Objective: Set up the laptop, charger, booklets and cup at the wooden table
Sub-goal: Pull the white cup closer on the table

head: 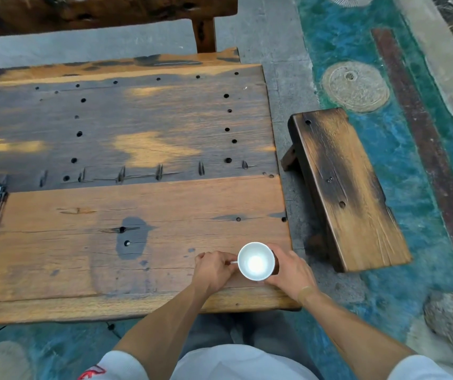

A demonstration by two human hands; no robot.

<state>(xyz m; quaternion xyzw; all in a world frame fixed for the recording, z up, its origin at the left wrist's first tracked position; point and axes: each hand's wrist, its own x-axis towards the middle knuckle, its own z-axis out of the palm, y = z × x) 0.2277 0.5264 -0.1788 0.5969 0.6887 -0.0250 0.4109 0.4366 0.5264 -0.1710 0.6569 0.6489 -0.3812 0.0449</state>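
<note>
Near the wooden table's (pixel 137 204) right corner, left hand (pixel 214 270) pinching cup (pixel 256 261) handle, right hand (pixel 291 270) cupping its side

Weathered brown plank tabletop (pixel 137 204), drilled with dark holes, is seen under patchy daylight. A small scorched wooden bench (pixel 348 187) is set just right of it on grey concrete and teal-painted floor (pixel 401 165).
</note>
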